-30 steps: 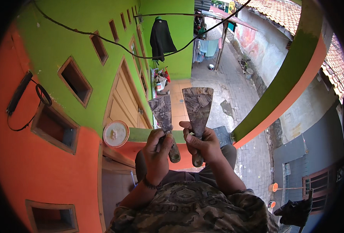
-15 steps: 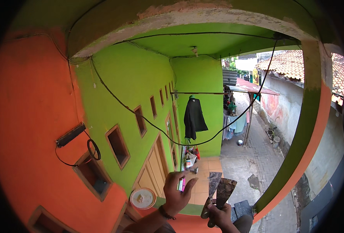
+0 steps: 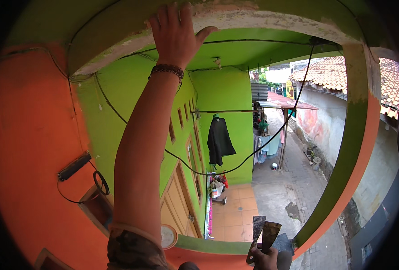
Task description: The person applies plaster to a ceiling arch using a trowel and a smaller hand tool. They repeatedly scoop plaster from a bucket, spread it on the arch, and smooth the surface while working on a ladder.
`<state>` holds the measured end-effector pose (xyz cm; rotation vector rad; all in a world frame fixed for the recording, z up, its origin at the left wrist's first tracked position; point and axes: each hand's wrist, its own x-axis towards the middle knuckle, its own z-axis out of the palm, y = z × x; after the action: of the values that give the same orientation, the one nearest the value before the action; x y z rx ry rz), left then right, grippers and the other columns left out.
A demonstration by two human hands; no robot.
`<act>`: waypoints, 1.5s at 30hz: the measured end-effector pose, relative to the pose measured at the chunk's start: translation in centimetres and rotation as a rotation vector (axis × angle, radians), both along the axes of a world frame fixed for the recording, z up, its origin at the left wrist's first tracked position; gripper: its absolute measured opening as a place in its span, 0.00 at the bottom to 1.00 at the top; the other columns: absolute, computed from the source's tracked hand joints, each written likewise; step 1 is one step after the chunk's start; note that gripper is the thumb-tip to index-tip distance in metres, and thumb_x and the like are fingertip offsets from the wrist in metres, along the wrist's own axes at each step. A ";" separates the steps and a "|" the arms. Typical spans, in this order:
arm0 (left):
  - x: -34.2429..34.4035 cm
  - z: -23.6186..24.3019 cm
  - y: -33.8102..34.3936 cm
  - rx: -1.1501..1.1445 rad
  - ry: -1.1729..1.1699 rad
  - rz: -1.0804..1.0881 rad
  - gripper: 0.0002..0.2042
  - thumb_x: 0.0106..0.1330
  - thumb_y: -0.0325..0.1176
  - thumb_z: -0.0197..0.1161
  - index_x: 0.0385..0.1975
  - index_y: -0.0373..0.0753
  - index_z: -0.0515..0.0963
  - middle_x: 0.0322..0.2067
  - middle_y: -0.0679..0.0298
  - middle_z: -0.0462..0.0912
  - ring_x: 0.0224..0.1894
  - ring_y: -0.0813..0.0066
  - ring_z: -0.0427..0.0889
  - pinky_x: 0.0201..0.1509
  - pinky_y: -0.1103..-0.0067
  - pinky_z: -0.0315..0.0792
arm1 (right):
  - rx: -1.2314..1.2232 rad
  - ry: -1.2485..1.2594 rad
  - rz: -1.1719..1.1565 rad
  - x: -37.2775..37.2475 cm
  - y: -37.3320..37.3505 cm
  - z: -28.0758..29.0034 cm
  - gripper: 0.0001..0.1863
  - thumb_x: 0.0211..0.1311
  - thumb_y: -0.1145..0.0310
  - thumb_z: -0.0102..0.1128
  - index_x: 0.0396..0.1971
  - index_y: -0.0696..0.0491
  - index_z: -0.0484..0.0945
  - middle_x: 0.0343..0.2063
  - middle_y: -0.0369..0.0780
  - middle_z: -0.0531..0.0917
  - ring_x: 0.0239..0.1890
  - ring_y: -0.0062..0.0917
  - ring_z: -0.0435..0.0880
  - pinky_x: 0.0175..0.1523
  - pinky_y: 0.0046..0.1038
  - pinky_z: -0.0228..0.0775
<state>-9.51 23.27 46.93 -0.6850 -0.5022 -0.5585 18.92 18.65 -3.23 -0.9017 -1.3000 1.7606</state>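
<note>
My left hand (image 3: 174,33) is raised high, its palm and fingers pressed flat against the chipped underside of the green arch (image 3: 262,20) overhead. A beaded bracelet circles that wrist. My right hand (image 3: 264,259) shows at the bottom edge, low down, gripping two plaster-stained putty knives (image 3: 263,234) with their blades pointing up, side by side.
An orange wall (image 3: 33,148) is at my left, a green wall with windows and doors beyond it. Black cables (image 3: 253,153) sag across the gap. A dark garment (image 3: 219,141) hangs on a line. A paved alley (image 3: 294,189) lies far below. An orange ledge (image 3: 208,252) runs under me.
My left hand let go of its putty knife and rose to the arch overhead. The right hand now holds both knives. My view tilted upward from the alley.
</note>
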 end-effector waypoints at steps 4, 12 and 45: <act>-0.8 1.8 0.2 0.084 0.021 0.033 0.33 0.46 0.66 0.62 0.38 0.39 0.73 0.32 0.61 0.73 0.35 0.64 0.72 0.40 0.69 0.63 | 0.067 -0.028 -0.039 0.6 1.2 -1.6 0.07 0.59 0.68 0.57 0.30 0.56 0.78 0.15 0.35 0.78 0.11 0.13 0.70 0.14 0.16 0.56; -1.0 2.7 -0.3 0.067 0.101 0.051 0.29 0.48 0.64 0.62 0.33 0.40 0.75 0.27 0.61 0.74 0.30 0.65 0.72 0.38 0.69 0.62 | 0.091 -0.035 -0.033 0.8 1.5 -1.4 0.08 0.60 0.68 0.57 0.34 0.57 0.79 0.15 0.34 0.78 0.12 0.12 0.70 0.15 0.15 0.56; -3.5 2.4 -1.2 -0.016 -0.174 -0.129 0.33 0.44 0.62 0.66 0.43 0.42 0.73 0.45 0.58 0.72 0.51 0.63 0.68 0.53 0.62 0.57 | 0.028 -0.004 -0.120 1.5 1.8 -0.1 0.07 0.60 0.68 0.56 0.25 0.55 0.77 0.11 0.32 0.74 0.10 0.12 0.69 0.14 0.16 0.57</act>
<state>-13.00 22.04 49.37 -0.6902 -0.6285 -0.7402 20.42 20.44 -3.37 -0.9479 -1.2434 1.6450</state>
